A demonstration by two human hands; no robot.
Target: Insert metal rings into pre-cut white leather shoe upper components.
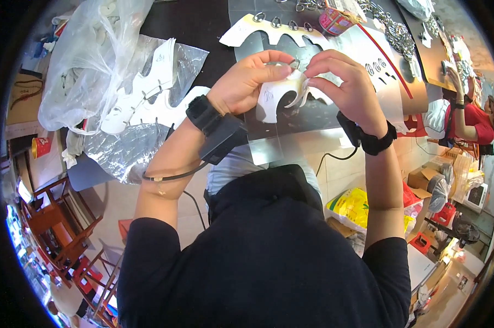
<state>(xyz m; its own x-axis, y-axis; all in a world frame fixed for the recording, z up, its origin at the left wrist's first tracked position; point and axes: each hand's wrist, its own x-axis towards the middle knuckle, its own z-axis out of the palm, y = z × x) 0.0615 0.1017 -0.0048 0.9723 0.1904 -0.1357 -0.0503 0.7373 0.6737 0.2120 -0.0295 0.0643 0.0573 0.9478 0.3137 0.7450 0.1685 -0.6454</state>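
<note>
Above the near edge of the dark table, both my hands are closed on a white curved, scalloped piece with a yellowish edge. My left hand pinches its upper edge beside a small metal ring. With thumb and forefinger together, my right hand grips the piece's right side, where a narrow curled part hangs; the exact grip is partly hidden. Just beyond lies a similar white strip, with several metal rings along its far edge.
Clear plastic bags and more white cut pieces lie at the left. A pink patterned tub, a thin red stick and metal chains occupy the far right. Beyond, a person in red works at another table.
</note>
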